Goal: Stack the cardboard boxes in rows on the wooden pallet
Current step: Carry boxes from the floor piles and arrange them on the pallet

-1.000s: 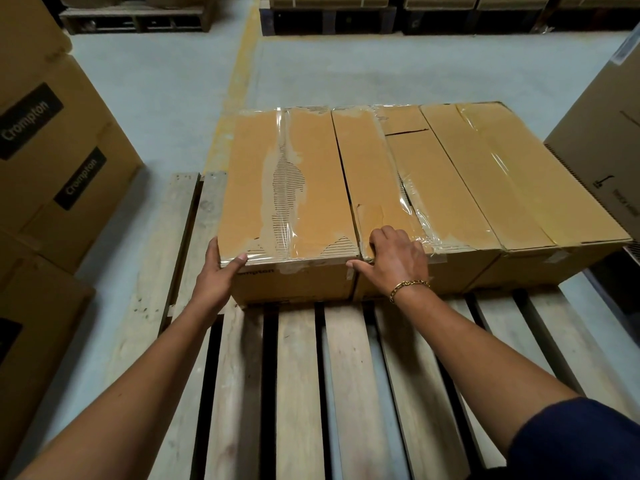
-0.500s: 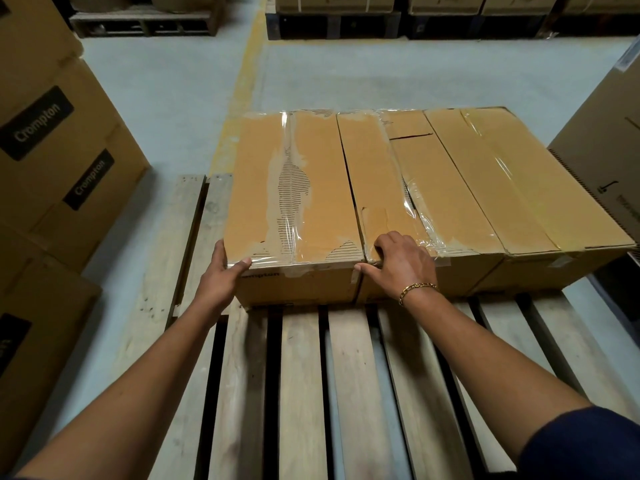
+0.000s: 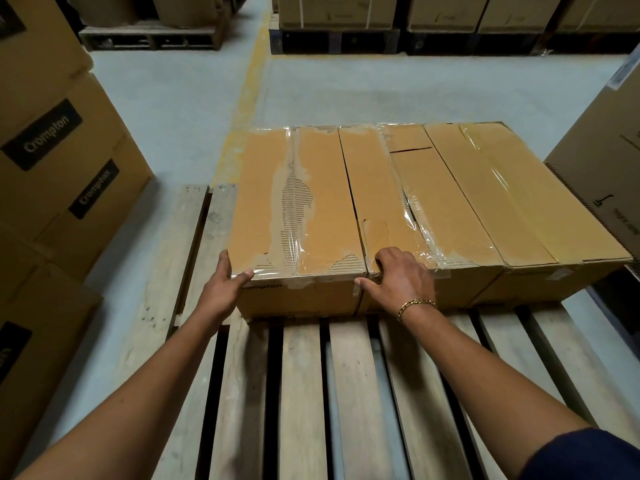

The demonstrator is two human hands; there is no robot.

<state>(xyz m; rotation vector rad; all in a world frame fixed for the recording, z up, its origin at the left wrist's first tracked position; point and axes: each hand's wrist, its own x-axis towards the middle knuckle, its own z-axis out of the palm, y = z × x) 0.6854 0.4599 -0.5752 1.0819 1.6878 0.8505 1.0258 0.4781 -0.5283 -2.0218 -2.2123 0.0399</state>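
Three long taped cardboard boxes lie side by side on the far half of the wooden pallet [image 3: 304, 393]. The left box [image 3: 256, 209] has torn tape on top. My left hand [image 3: 221, 289] grips its near left corner, thumb over the top edge. At the near right corner, my right hand [image 3: 398, 282] holds it, with fingers curled into the gap beside the middle box [image 3: 446, 216] and the thumb on the front face. The right box [image 3: 519, 188] lies against the middle one.
Stacked Crompton cartons [image 3: 52, 161] stand on the floor at the left, and another tall carton [image 3: 609, 161] stands at the right. More loaded pallets [image 3: 339, 32] line the far side across a grey floor with a yellow line [image 3: 249, 95]. The pallet's near slats are bare.
Both hands stay on the left box's near corners. The right fingers have curled a little deeper into the gap. The view has shifted slightly.
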